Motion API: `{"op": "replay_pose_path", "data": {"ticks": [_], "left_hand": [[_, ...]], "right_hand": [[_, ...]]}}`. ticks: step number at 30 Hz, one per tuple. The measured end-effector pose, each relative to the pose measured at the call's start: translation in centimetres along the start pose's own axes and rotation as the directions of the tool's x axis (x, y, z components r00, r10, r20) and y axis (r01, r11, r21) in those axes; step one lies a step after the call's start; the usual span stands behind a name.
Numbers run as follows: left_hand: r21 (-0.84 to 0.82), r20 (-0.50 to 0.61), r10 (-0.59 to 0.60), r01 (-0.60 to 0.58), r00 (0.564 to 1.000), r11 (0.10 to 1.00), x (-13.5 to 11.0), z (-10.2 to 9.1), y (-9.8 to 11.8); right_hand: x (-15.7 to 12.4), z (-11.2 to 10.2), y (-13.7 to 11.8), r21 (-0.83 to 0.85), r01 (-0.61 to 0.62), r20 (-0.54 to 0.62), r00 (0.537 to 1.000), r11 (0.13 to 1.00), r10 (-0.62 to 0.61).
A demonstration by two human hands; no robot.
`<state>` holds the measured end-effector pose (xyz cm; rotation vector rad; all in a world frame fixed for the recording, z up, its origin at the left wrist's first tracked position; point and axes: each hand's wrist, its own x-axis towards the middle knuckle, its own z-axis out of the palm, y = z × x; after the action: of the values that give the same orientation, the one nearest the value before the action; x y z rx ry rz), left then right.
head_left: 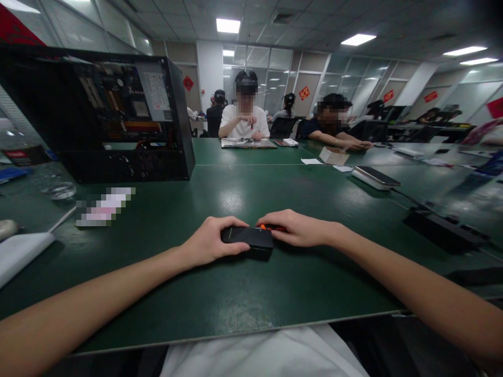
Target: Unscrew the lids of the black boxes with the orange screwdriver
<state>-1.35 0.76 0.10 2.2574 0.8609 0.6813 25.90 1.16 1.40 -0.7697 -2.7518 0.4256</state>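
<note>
My left hand point(212, 240) grips the left end of a small black rectangular box point(257, 238), thumb along the near side and fingers over the far side. The box rests on or just above the green table point(220, 301). At its right end, my right hand point(301, 228) is closed around a slim orange-and-black tool point(263, 226). The tool's orange part shows at the box's far right corner. Its tip and kind are hidden by the fingers and the box.
An open black computer case point(181, 120) stands at the left, near a plastic bottle point(58, 183) and a white device point(23, 254). To the right lie a silver-and-black device point(375, 177) and a black power strip point(444, 228). Two people sit across the table, beside a small carton point(333, 156).
</note>
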Motion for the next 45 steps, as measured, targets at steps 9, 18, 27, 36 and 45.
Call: {"op": "replay_pose_path", "data": {"ticks": [9,18,27,36,45], "left_hand": [[0.004,-0.018,0.014,-0.014,1.000,1.000,-0.1,0.1,0.2],[-0.176,-0.149,-0.094,0.067,0.984,0.982,0.5,-0.2,-0.7],[-0.287,-0.166,-0.197,0.143,0.966,0.947,1.7,-0.9,-2.0],[-0.224,-0.092,-0.240,0.215,0.966,0.951,1.8,-1.0,-2.0],[0.086,-0.228,-0.150,0.174,0.962,0.981,2.2,-1.9,-3.2]], "right_hand": [[-0.4,-1.2,0.0,-0.089,-0.077,0.058,0.995,0.993,0.083],[-0.8,-2.1,1.5,-0.297,-0.189,0.077,0.972,0.936,0.221],[-0.2,-0.9,1.4,-0.251,-0.259,0.034,0.961,0.933,0.276],[-0.1,-0.7,1.0,-0.231,-0.296,-0.013,0.953,0.927,0.301],[-0.1,-0.8,0.6,-0.306,-0.327,-0.026,0.942,0.894,0.335]]}}
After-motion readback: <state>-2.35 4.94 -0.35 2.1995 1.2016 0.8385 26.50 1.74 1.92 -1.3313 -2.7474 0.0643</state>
